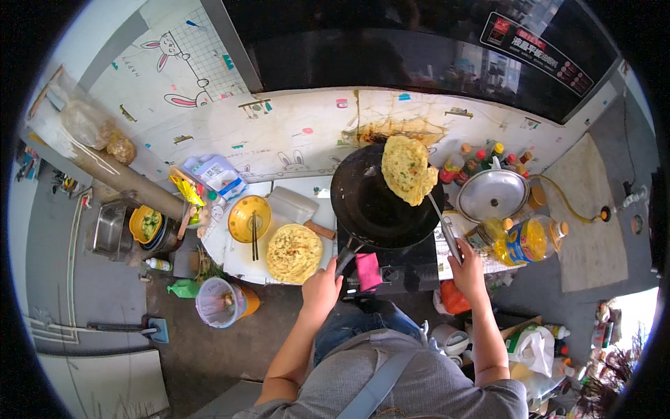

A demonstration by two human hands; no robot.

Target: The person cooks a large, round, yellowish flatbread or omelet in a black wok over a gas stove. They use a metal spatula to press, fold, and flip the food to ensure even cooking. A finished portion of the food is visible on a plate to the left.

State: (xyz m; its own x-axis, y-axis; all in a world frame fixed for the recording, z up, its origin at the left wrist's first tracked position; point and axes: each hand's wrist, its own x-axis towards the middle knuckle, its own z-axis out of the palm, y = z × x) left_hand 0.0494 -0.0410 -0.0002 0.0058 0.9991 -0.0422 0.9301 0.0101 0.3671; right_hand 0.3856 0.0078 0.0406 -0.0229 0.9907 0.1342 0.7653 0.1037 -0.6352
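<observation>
My left hand grips the dark handle of a black wok, which is over a gas stove. In my right hand is a metal spatula. A pale yellow pancake with green flecks rests on the spatula's far end, above the wok's right side; the blade is hidden under it. Left of the wok, a round browned pancake lies flat on the white counter. Beside that stands a yellow bowl with a pair of chopsticks across its rim.
A cleaver with a wooden handle lies behind the flat pancake. A pink cloth hangs at the stove's front. Right of the wok are a metal lid, oil bottles and several sauce bottles. A lined bin stands below left.
</observation>
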